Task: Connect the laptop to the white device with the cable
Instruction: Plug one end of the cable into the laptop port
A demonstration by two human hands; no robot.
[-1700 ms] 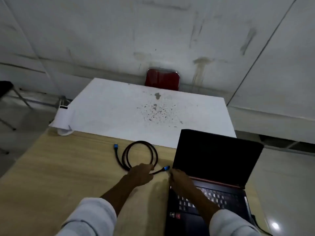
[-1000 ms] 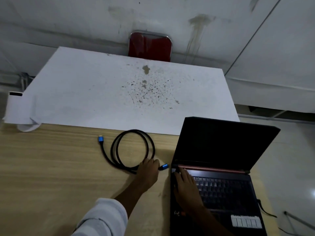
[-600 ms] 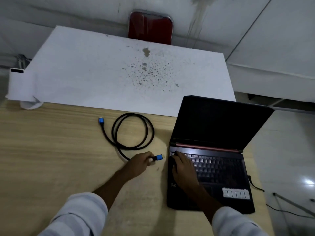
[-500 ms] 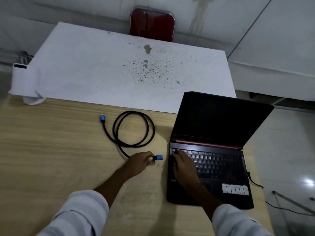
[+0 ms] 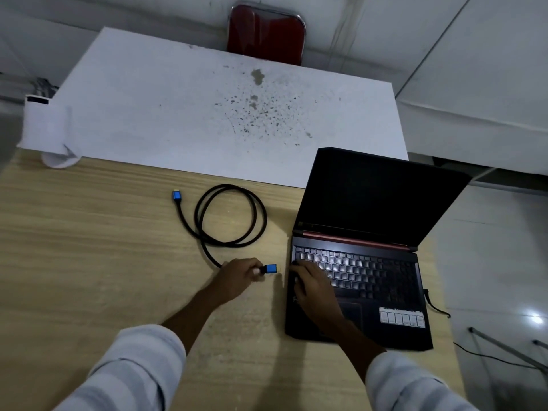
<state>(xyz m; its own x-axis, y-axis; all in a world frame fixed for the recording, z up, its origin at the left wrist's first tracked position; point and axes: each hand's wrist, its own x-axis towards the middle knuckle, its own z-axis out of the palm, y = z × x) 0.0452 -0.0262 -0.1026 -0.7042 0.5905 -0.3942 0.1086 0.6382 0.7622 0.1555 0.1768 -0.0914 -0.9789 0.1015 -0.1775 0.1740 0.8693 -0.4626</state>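
**Cable plug held just short of laptop's left edge**

A person in pale striped sleeves works at a wood-grain counter (image 5: pixel 89 262), seen from a head-worn camera looking down. The left hand (image 5: pixel 237 277) is closed around one end of a black cable (image 5: pixel 255 221), pinching it just behind its blue plug (image 5: pixel 270 268). The plug points rightward toward the left side of an open black laptop (image 5: pixel 370 262) and sits near that edge but apart from it, a strip of bare counter showing between them.

The right hand (image 5: pixel 311 284) lies flat, fingers spread, on the left part of the laptop's keyboard and palm rest, gripping nothing. The laptop's screen is dark and its lid tilts back; a thin dark cord (image 5: pixel 436 307) trails from its right side over the counter's edge.

Behind the left hand, the rest of the cable lies in a loose double loop on the counter. Its other blue plug (image 5: pixel 176 196) rests free at the far left of the loop, touching nothing else.

A white device (image 5: pixel 47 129), upright and roughly cylindrical, stands at the counter's far left corner, well apart from both cable and laptop. Beyond it lies a large white sheet (image 5: pixel 178 114) speckled with dark spots, and behind that a red chair back (image 5: pixel 267 32).
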